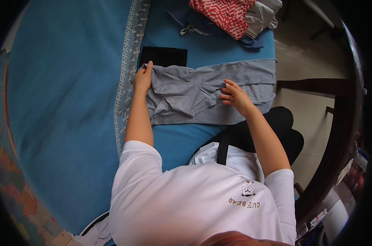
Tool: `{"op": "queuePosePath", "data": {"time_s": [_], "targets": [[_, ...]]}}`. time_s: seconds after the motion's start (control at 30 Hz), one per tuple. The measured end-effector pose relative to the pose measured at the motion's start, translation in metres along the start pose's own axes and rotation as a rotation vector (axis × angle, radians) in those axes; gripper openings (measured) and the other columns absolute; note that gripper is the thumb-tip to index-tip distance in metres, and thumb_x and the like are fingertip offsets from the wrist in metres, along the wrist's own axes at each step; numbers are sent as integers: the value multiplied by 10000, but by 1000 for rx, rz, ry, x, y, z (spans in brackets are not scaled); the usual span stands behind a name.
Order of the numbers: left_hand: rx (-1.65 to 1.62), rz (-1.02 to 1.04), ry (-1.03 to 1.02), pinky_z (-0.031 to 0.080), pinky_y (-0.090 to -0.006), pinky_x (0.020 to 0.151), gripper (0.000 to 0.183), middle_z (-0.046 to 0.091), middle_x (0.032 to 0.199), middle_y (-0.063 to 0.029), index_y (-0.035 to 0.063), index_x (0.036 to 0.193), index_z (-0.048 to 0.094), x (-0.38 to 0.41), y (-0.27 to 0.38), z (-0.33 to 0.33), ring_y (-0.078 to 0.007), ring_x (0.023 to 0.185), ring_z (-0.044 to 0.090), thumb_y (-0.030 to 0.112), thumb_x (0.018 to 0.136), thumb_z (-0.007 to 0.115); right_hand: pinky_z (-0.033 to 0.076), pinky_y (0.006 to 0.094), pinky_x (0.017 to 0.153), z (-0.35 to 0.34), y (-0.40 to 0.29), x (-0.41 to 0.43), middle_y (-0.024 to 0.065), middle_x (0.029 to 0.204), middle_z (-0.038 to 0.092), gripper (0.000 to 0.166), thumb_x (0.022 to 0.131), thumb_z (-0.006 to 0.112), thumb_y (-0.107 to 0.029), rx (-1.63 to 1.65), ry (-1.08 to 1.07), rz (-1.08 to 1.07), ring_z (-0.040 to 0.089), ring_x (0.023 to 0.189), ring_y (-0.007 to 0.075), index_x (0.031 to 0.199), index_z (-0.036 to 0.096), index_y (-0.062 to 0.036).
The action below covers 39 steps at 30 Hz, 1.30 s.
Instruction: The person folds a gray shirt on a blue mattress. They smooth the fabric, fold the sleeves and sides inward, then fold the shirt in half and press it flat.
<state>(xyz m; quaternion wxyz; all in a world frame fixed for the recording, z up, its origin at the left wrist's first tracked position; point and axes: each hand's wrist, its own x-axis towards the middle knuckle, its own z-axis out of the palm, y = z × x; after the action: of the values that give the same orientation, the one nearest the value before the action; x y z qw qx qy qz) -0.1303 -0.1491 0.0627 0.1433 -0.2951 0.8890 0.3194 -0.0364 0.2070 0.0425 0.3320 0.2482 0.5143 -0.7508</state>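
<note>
A grey cloth garment [189,95] lies spread lengthwise across the blue bed sheet, its folds bunched toward the left half. My left hand [144,77] pinches the garment's left end near its far corner, thumb on top. Over the right half of the garment is my right hand [236,95], fingers apart and holding nothing; whether the fingertips touch the cloth I cannot tell. Just beyond the left hand, a flat folded black cloth [166,56] rests on the sheet, its near edge meeting the grey garment.
A heap of clothes with a red-and-white patterned cloth [224,15] sits at the far right of the bed sheet [72,92]. A decorative bow-patterned trim [138,24] runs along the left. Off the bed's right edge stands a dark wooden chair [315,86] on the tiled floor.
</note>
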Motion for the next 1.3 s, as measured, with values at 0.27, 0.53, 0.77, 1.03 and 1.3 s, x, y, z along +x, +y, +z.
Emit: {"op": "queuePosePath", "data": {"time_s": [0.27, 0.53, 0.77, 1.03, 1.3], "targets": [[-24, 65, 93, 418, -375, 952, 551, 606, 1185, -158, 36, 1147, 623, 24, -15, 9, -306, 1099, 563, 506, 911, 457, 491, 276, 796, 8, 11, 7, 98, 1311, 503, 529, 943, 535, -339, 44, 62, -19, 595, 999, 167, 1391, 418, -83], [-1272, -83, 51, 442, -363, 929, 385, 598, 1164, -92, 21, 1158, 567, 6, -20, 7, -230, 1091, 553, 339, 963, 469, 481, 257, 770, 18, 19, -4, 71, 1298, 518, 480, 950, 526, -311, 3, 87, -181, 602, 978, 146, 1360, 465, -67], [-1023, -135, 28, 455, -413, 935, 440, 541, 1283, -108, 34, 1288, 475, 7, -24, 9, -266, 1121, 560, 331, 965, 506, 482, 269, 772, 6, 17, 4, 86, 1286, 520, 480, 955, 501, -286, 22, 131, -89, 596, 1001, 175, 1398, 408, -126], [-837, -192, -194, 458, -420, 930, 458, 509, 1305, -131, 47, 1349, 421, -16, -22, 1, -276, 1157, 527, 271, 963, 527, 492, 301, 829, -4, 8, 15, 109, 1349, 462, 482, 956, 494, -323, 174, 132, -58, 568, 1069, 188, 1397, 407, -147], [-734, 15, 35, 442, -378, 922, 439, 498, 1291, -125, 62, 1316, 438, -38, -13, 4, -241, 1158, 502, 261, 943, 556, 478, 265, 808, -10, 6, -3, 58, 1237, 547, 456, 959, 500, -337, -10, 42, -29, 583, 1003, 137, 1361, 453, -125]]}}
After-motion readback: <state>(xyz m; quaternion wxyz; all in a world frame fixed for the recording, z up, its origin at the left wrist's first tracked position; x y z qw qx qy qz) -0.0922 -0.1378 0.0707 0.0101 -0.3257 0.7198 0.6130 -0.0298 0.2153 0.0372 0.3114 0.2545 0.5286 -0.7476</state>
